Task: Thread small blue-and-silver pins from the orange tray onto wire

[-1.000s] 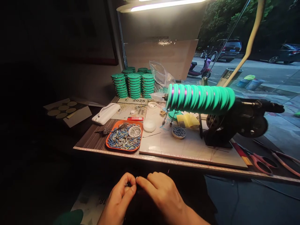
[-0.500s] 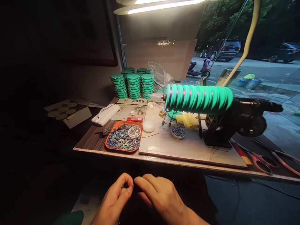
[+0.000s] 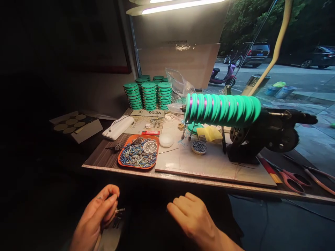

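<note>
My left hand (image 3: pixel 91 218) is at the lower left, below the table edge, with thumb and forefinger pinched together. A small shiny metallic piece (image 3: pixel 120 210) shows beside its lower fingers; whatever lies within the pinch is too small to name. My right hand (image 3: pixel 193 216) is apart from it, back upward and fingers curled closed, their tips hidden. Above the hands, an orange tray (image 3: pixel 119 164) holds many blue and grey small pieces and a small white dish (image 3: pixel 150 147) of silvery bits. Green foam spools (image 3: pixel 222 109) wound with purple line sit in a row on a black winding machine (image 3: pixel 243 150).
Stacks of green spools (image 3: pixel 149 94) stand at the back. A round dish of dark beads (image 3: pixel 199 147), a white round lid (image 3: pixel 166 140), a needle-like tool (image 3: pixel 169 150) and a white case (image 3: pixel 118 127) lie on the table. Scissors (image 3: pixel 291 179) rest at the right edge.
My hands have moved apart: the left one went left, the right one right. The left fingers have pinched closer together, and the right fingers have curled in.
</note>
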Motion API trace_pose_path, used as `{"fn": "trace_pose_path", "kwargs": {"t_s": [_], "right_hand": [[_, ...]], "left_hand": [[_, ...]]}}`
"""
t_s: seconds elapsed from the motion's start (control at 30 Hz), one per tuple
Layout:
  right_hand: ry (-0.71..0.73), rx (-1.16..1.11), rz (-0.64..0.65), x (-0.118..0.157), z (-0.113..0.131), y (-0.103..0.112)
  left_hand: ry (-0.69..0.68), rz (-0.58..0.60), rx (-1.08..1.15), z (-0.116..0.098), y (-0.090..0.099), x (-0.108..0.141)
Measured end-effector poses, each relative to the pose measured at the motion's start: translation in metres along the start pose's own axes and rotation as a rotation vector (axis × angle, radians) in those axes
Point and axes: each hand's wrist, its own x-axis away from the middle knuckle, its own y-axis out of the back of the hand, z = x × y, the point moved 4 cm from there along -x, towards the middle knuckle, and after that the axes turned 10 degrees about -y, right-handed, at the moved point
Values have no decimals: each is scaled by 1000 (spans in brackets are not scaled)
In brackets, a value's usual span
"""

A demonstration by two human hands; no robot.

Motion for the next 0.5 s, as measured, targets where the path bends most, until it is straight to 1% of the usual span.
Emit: {"fn": "trace_pose_path", "kwargs": {"t_s": [0.03, 0.07, 0.1, 0.13, 0.2, 0.27, 0.33, 0.37, 0.43, 0.5], "right_hand": [[-22, -23, -19, 0, -2, 1], [-39, -50, -47, 0, -2, 3], [-50, -73, -74, 0, -2, 3], [-56, -88, -94, -1, -1, 3], [-62, -93, -110, -3, 1, 1], [-54, -92, -114, -3, 3, -1], [-50, -97, -120, -3, 4, -2], [-53, -99, -124, -3, 4, -2], [-52, -97, -132, -2, 4, 0], [8, -77, -143, -3, 3, 5]], "left_hand": [[8, -2, 35, 3, 1, -1], [13, 26, 56, 6, -2, 0], [16, 90, 63, 10, -9, 1], [-2, 111, 59, 12, -16, 2], [-33, 64, 46, 16, -29, 4], [-95, 21, 37, 13, -41, 4], [-146, 44, 53, 5, -51, 3], [-146, 64, 87, 2, -54, 3], [-81, 106, 214, -1, -58, 5], [6, 162, 313, 2, -57, 10]]}}
